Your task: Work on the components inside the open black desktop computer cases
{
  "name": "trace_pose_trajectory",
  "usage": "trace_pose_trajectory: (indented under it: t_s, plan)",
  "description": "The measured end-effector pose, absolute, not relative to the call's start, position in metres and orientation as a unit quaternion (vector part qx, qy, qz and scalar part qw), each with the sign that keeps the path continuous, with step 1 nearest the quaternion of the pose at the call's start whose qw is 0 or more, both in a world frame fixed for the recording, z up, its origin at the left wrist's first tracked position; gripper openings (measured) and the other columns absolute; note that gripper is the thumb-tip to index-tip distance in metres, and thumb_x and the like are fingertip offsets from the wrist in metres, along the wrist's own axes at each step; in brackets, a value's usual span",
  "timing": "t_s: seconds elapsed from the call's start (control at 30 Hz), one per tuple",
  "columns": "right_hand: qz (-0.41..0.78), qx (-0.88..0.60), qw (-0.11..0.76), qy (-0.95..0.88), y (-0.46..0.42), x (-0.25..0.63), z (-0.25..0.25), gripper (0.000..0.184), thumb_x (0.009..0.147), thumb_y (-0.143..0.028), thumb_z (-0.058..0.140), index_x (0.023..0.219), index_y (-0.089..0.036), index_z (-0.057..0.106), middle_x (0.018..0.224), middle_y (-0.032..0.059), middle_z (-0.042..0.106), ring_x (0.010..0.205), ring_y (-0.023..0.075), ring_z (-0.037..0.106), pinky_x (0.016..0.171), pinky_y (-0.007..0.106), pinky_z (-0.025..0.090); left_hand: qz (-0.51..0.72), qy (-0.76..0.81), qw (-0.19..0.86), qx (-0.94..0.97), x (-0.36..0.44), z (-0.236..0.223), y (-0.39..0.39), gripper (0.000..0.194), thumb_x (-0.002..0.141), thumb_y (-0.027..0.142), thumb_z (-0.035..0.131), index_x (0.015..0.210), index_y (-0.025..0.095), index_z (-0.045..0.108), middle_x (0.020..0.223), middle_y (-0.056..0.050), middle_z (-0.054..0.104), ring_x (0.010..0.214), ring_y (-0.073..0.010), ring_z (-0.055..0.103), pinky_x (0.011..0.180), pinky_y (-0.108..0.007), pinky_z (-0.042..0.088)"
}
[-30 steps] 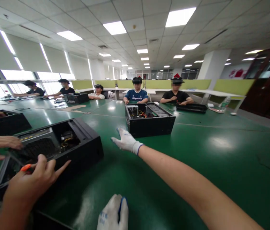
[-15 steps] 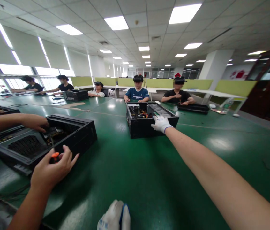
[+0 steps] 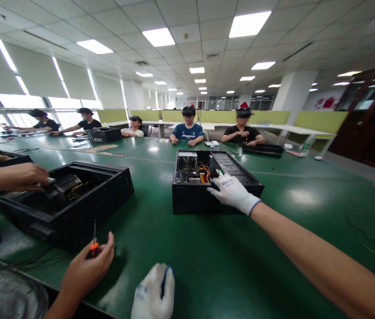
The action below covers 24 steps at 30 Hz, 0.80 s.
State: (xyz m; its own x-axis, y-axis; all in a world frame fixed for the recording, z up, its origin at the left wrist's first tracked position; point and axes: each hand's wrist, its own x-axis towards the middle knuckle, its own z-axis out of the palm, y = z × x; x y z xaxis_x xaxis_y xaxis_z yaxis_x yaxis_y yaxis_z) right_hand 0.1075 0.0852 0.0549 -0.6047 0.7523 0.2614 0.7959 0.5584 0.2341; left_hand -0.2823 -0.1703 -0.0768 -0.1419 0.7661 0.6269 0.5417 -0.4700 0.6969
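A black open computer case (image 3: 201, 201) lies on its side on the green table. A silver power supply with a fan, coloured cables and a circuit board show inside it. My right hand (image 3: 229, 190), in a white glove, grips the case at its near inner side, arm stretched out; some fingertips are hidden inside. Close to me at the table's near edge, my left hand (image 3: 154, 290) is also white-gloved. Its fingers are curled together, with a blue strip beside the thumb. What it holds, if anything, is hidden.
To my left, a co-worker's hand (image 3: 87, 266) holds an orange-and-black screwdriver (image 3: 93, 249); the other hand (image 3: 29, 177) lifts a part from a second black case (image 3: 121, 188). Several people sit across the green table (image 3: 207, 266). A plastic bottle (image 3: 308, 144) stands far right.
The computer case has slid toward me with my right hand on it, and turned slightly. My left hand has risen a little in view. The co-worker's screwdriver has come away from the second case.
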Motion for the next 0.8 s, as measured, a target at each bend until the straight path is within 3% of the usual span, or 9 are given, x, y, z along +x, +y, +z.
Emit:
trace_pose_trajectory:
  t_s: [0.17, 0.33, 0.5, 0.67, 0.8]
  plan:
    - [-0.175, -0.410, 0.092, -0.890, 0.012, 0.137, 0.051, 0.049, 0.099, -0.057, 0.045, 0.109, -0.016, 0.070, 0.106, 0.0152, 0.071, 0.102, 0.0293, 0.062, 0.086, 0.038, 0.042, 0.577, 0.498, 0.139, 0.632, -0.282, -0.072, -0.166, 0.047, 0.106, 0.036, 0.023, 0.090, 0.028, 0.066, 0.066, -0.005, 0.058, 0.089, -0.0207, 0.076, 0.072, -0.030, 0.067]
    - [-0.144, -0.385, 0.102, -0.906, -0.058, 0.164, 0.053, 0.044, 0.095, -0.057, 0.052, 0.096, -0.018, 0.072, 0.089, 0.0111, 0.071, 0.086, 0.0262, 0.065, 0.077, 0.037, 0.043, 0.551, 0.511, 0.106, 0.652, -0.273, -0.054, -0.173, 0.051, 0.105, 0.030, 0.024, 0.082, 0.026, 0.069, 0.067, -0.006, 0.063, 0.084, -0.0206, 0.076, 0.066, -0.030, 0.065]
    - [-0.107, -0.358, 0.110, -0.921, -0.110, 0.189, 0.055, 0.040, 0.094, -0.059, 0.052, 0.086, -0.023, 0.068, 0.081, 0.0070, 0.070, 0.076, 0.0236, 0.063, 0.072, 0.037, 0.042, 0.432, 0.537, 0.027, 0.724, -0.194, 0.000, -0.187, 0.055, 0.095, 0.014, 0.022, 0.072, 0.014, 0.071, 0.075, -0.003, 0.072, 0.076, -0.0149, 0.074, 0.056, -0.022, 0.049]
    - [-0.077, -0.337, 0.114, -0.931, -0.148, 0.204, 0.055, 0.035, 0.094, -0.057, 0.054, 0.084, -0.026, 0.066, 0.078, 0.0052, 0.069, 0.070, 0.0219, 0.062, 0.067, 0.036, 0.041, 0.378, 0.542, 0.001, 0.751, -0.089, 0.036, -0.198, 0.013, 0.089, 0.029, 0.060, 0.085, 0.024, 0.071, 0.079, -0.003, 0.068, 0.070, -0.0148, 0.068, 0.062, -0.023, 0.055]
    - [-0.098, -0.306, 0.163, -0.933, -0.175, 0.213, 0.052, 0.024, 0.092, -0.050, 0.058, 0.087, -0.028, 0.067, 0.078, 0.0046, 0.070, 0.067, 0.0213, 0.062, 0.066, 0.036, 0.043, 0.382, 0.530, -0.007, 0.758, -0.072, 0.036, -0.206, 0.023, 0.091, 0.039, 0.055, 0.078, 0.026, 0.068, 0.076, -0.002, 0.061, 0.066, -0.0140, 0.065, 0.062, -0.022, 0.054]
